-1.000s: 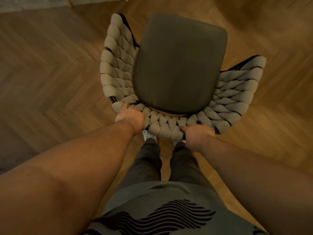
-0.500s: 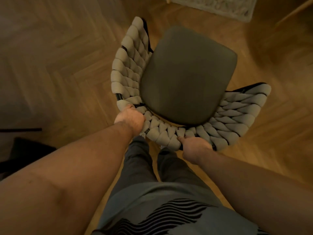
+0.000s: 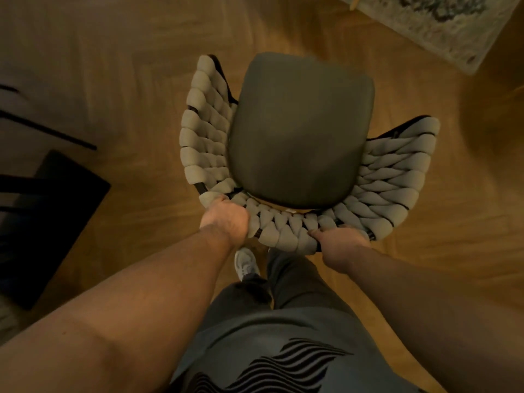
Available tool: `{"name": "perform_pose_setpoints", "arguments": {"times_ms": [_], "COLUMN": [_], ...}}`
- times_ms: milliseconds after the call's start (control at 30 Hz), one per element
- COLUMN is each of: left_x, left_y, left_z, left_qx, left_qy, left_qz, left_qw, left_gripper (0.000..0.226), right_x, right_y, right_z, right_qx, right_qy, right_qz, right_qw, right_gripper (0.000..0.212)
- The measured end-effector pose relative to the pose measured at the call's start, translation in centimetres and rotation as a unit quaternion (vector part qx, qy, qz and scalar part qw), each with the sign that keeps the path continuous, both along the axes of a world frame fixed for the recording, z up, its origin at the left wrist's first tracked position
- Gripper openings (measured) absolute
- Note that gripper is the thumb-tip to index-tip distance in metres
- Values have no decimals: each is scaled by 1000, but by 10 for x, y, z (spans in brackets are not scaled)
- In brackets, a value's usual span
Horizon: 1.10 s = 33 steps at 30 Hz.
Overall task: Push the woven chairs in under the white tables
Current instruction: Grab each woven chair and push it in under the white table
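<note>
Left hand [image 3: 225, 219], right hand [image 3: 340, 245] grip plump woven chair [image 3: 204, 137] (smooth seat [image 3: 300, 131]).

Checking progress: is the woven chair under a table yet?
Out. The woven chair stands fully exposed on wood floor; no white table in view.

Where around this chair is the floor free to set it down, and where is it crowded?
Free: the wooden floor left of the chair, between it and the dark furniture; also the floor right of it, this side of the rug. Crowded: the far left by the furniture, and behind, at the shoe.
</note>
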<state>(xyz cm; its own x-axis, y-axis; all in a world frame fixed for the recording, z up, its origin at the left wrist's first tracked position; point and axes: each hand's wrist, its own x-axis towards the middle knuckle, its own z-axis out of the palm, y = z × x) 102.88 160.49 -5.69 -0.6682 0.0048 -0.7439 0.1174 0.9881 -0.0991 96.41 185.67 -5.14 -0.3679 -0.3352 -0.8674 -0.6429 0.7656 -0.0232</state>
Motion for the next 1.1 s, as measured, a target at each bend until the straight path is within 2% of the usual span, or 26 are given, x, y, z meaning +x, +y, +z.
{"name": "perform_pose_setpoints", "arguments": {"times_ms": [200, 367, 767, 1000, 1100], "left_x": [81, 143, 265, 321, 347], "left_y": [-12, -18, -7, -40, -64], "left_z": [7, 14, 20, 20, 19], "left_qx": [-5, -12, 1, 7, 10], "left_qy": [-9, -28, -17, -10, -4], "left_qz": [82, 193, 441, 520, 531], "left_qw": [997, 981, 897, 854, 847], "left_gripper": [16, 21, 16, 18, 19], "right_x": [42, 66, 105, 140, 161], "right_y": [-29, -52, -132, -198, -228], "right_z": [11, 2, 21, 13, 8], "right_qx": [-1, -6, -29, -25, -32], "right_qy": [-6, -20, 1, -8, -1], "right_qz": [92, 165, 379, 452, 467], "right_qw": [996, 986, 925, 892, 884], "right_gripper": [69, 69, 57, 61, 61]}}
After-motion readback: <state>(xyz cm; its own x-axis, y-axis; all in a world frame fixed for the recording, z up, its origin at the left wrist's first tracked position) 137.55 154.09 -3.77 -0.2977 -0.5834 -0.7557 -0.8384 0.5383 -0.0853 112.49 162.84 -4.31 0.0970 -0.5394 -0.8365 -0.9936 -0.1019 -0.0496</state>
